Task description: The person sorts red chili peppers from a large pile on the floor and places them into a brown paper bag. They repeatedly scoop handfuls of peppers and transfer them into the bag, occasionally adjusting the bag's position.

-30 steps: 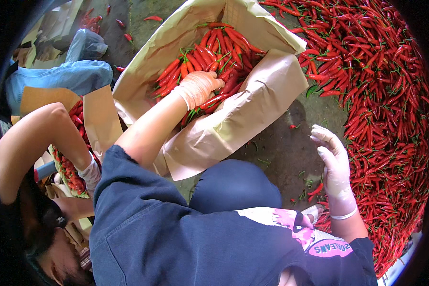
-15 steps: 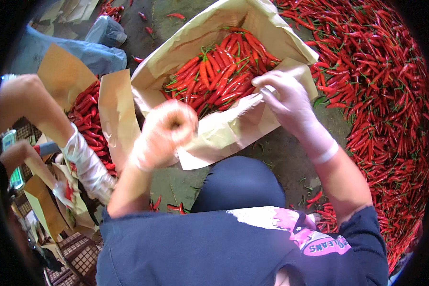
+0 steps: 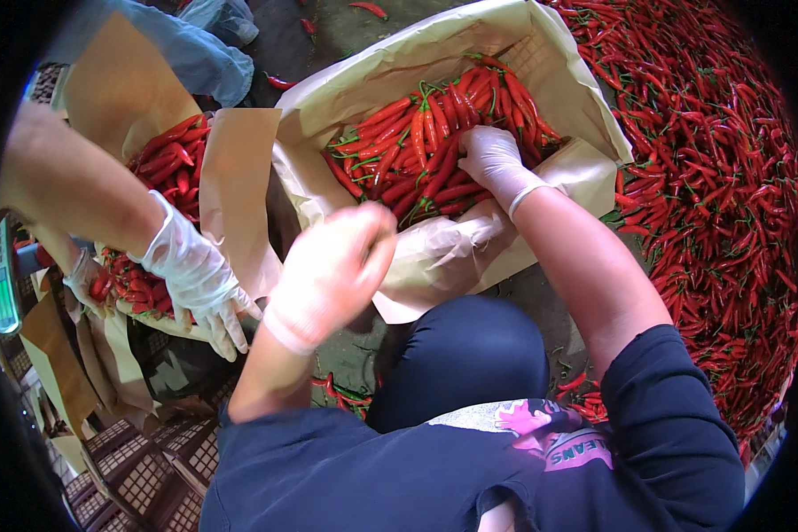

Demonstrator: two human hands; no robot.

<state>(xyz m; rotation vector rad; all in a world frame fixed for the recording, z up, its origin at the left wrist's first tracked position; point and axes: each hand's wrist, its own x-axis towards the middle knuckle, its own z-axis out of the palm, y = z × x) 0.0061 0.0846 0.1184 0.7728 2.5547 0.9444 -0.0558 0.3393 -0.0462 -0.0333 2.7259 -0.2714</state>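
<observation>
A paper-lined box (image 3: 315, 97) in front of me holds a heap of red chillies (image 3: 430, 133) with green stems. My right hand (image 3: 496, 161), in a thin whitish glove, reaches over the near paper flap (image 3: 452, 244) into the heap. Its fingertips are down among the chillies, so their grip is hidden. Just off the box's near left corner is my left hand (image 3: 332, 270), also gloved. Motion blurs its bent fingers, and I cannot make out anything in them.
A great pile of loose chillies (image 3: 718, 168) covers the right side. To the left, another person's gloved hand (image 3: 199, 275) hangs near a second paper-lined box of chillies (image 3: 173, 164). Brown plastic crates (image 3: 124, 461) stand at lower left, below a green-lit display (image 3: 3, 288).
My right hand has left the paper's near edge and moved down into the chillies. The near flap now sits folded inward. The other person's gloved hand has shifted right, fingers spread.
</observation>
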